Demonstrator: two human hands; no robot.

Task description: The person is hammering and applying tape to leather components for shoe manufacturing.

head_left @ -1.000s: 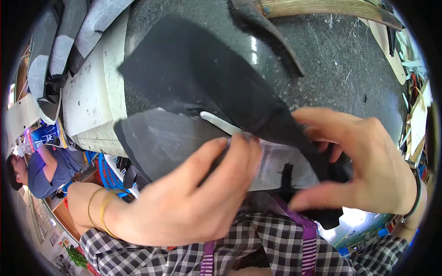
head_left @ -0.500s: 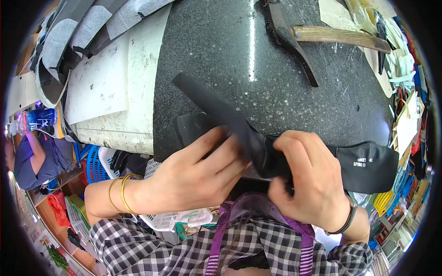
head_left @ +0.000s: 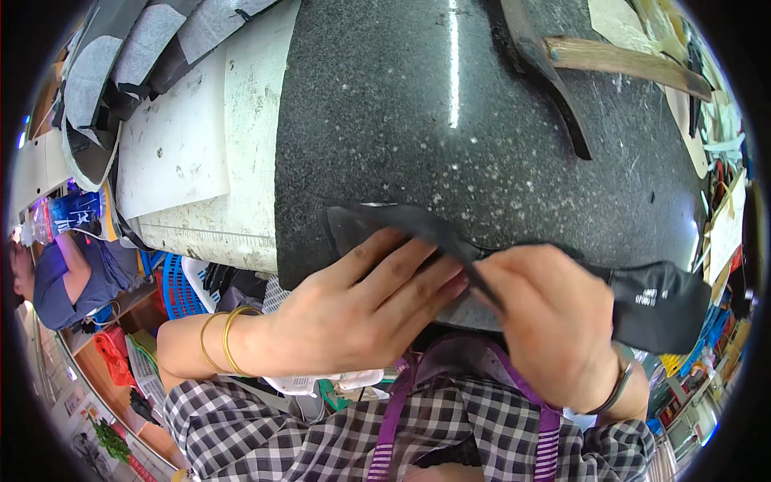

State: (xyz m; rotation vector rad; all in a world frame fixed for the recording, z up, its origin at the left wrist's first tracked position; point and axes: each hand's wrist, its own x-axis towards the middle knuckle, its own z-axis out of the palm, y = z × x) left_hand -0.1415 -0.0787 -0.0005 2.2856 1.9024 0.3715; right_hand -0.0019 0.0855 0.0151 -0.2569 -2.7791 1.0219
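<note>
A long black leather-like piece (head_left: 662, 309) with pale printed marks lies along the near edge of the dark stone slab. My left hand (head_left: 361, 297) is over its left part, fingers bent and pressed together on the material. Between the hands a folded black flap (head_left: 430, 225) of the same piece arches up. My right hand (head_left: 554, 317), a little blurred, is closed on the piece near the end of that flap. Its fingertips are partly hidden behind the material. The right end of the piece sticks out past my right wrist.
On the slab (head_left: 361, 104) a hammer (head_left: 626, 60) with a wooden handle and curved dark head lies far right. A white board (head_left: 173, 153) is at left, with stacked grey-black pieces (head_left: 152, 48) behind it. A person (head_left: 68, 273) sits at far left; baskets stand below.
The raised black flap has come down and bent to the right. My right hand has shifted slightly nearer and right, while the left stays over the piece. The view has shifted a little.
</note>
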